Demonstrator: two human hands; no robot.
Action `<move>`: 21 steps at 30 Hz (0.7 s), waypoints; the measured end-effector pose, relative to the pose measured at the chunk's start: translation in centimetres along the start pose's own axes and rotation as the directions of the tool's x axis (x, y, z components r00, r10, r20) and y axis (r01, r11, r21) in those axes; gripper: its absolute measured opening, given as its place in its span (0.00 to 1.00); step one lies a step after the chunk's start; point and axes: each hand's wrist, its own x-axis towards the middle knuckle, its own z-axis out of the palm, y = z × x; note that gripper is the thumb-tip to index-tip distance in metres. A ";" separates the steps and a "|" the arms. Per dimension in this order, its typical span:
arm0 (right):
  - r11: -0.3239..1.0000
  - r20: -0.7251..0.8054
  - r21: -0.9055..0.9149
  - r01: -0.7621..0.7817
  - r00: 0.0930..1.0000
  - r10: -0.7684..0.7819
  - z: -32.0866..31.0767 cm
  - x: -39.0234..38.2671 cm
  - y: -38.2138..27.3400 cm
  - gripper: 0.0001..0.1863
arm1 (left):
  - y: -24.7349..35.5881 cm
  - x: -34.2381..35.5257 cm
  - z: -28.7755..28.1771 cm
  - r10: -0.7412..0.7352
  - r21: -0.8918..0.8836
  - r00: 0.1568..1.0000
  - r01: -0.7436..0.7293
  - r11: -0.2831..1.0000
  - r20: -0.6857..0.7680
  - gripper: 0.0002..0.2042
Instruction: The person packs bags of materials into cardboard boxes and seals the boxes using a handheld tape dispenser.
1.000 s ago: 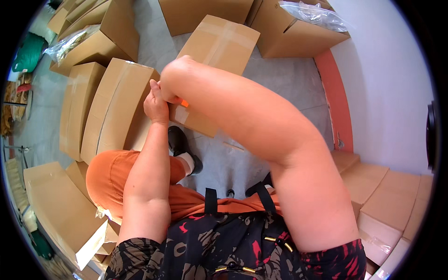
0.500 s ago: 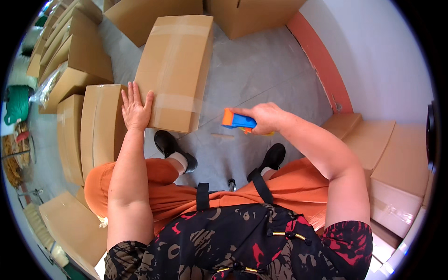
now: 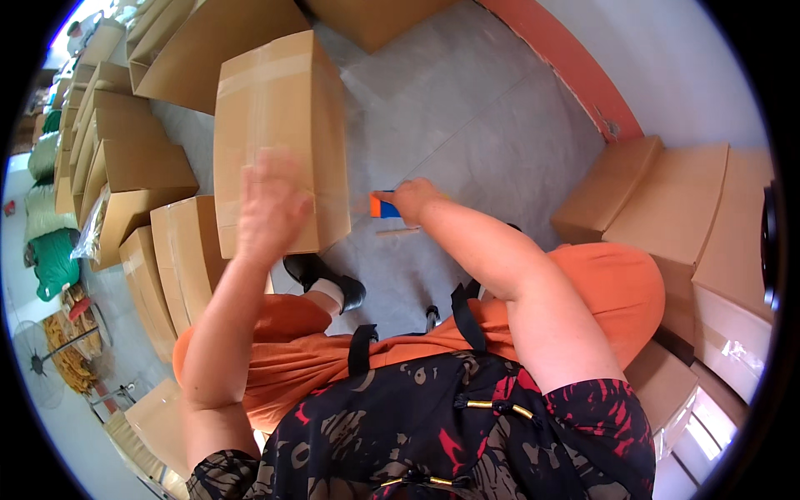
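A closed cardboard box (image 3: 279, 108) lies on the floor in front of me, with clear tape along its top and across its ends. My left hand (image 3: 271, 204) is over the near end of the box, blurred by motion, with its fingers stretched out and nothing seen in them. Whether it touches the cardboard I cannot tell. To the right of the box, my right hand (image 3: 415, 202) is closed around an orange and blue tape dispenser (image 3: 385, 205). The fingers hide most of the dispenser, which points toward the box's near right corner.
More cardboard boxes (image 3: 179, 258) stand in rows at the left. Others (image 3: 667, 208) line the right side below the wall. A large carton (image 3: 208, 58) is behind the box. A thin strip (image 3: 397, 232) lies on the grey floor, and a fan (image 3: 37, 362) stands far left.
My left hand has moved right from the box's left edge to over its near end. The right hand has brought the tape dispenser left, closer to the box. The view has shifted.
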 end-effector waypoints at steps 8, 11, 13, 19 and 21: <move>0.994 0.041 -0.029 -0.110 0.993 0.111 -1.5 2.5 -5.1 0.46 | 7.7 1.5 6.1 0.038 0.592 0.736 -0.572 0.567 0.675 0.36; 0.988 -0.007 -0.035 -0.149 0.989 0.149 -0.6 3.9 -7.0 0.44 | 8.1 1.8 8.4 -0.013 0.617 0.729 -0.570 0.542 0.685 0.34; 0.989 -0.067 -0.040 -0.145 0.988 0.142 -0.1 4.3 -8.3 0.43 | 8.2 2.3 9.5 -0.032 0.591 0.696 -0.583 0.557 0.717 0.34; 0.961 -0.006 -0.249 -0.119 0.993 0.122 2.2 5.9 -9.7 0.43 | 8.7 2.8 12.7 -0.022 0.577 0.683 -0.599 0.555 0.730 0.33; 0.983 0.012 -0.091 -0.162 0.986 0.164 2.8 5.6 -8.2 0.44 | 8.6 3.1 14.4 -0.010 0.562 0.676 -0.604 0.565 0.737 0.33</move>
